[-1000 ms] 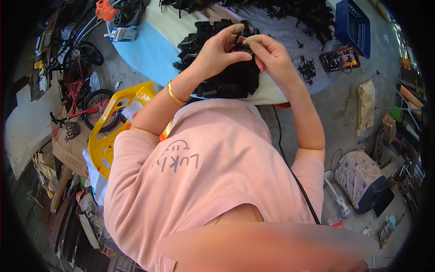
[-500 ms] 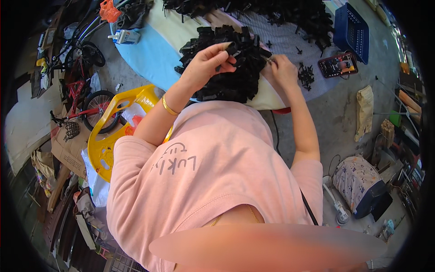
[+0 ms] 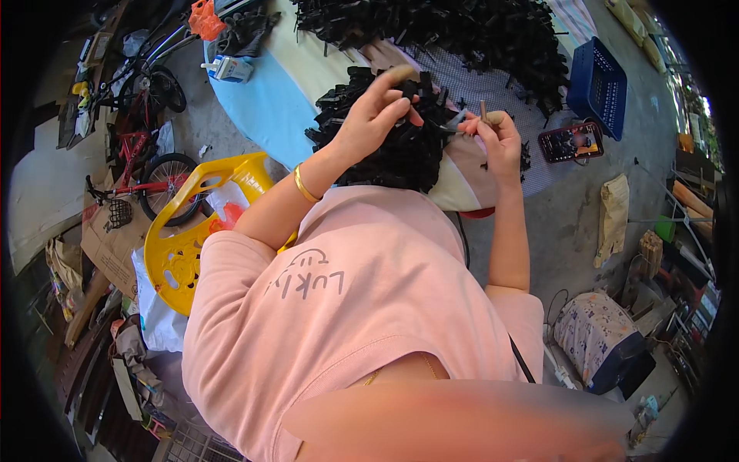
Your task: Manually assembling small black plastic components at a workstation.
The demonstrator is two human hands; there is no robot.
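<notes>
A heap of small black pieces [image 3: 377,154], perhaps plastic or rubber, lies in front of me at the near edge of the cloth-covered surface [image 3: 265,108]. Over it is my left hand [image 3: 371,119], its forefinger raised and smeared by motion. Its other fingers curl around what looks like one black piece [image 3: 409,91]. To the right of the heap, my right hand [image 3: 499,142] is closed on a slim tool with a brownish shaft [image 3: 483,110]. A pale, blurred tip points from it toward the heap; its exact kind is unclear.
A larger black pile [image 3: 454,35] covers the far side. At right are a phone [image 3: 570,142] and a blue basket [image 3: 597,85]; at far left, a drink carton [image 3: 231,68] and orange bag [image 3: 205,19]. A yellow chair [image 3: 173,269] and red bicycle [image 3: 138,185] stand left.
My right hand has lifted away from the heap's right edge, and the tool's shaft now shows upright. My left forefinger has moved off the thumb. The whole view has shifted slightly.
</notes>
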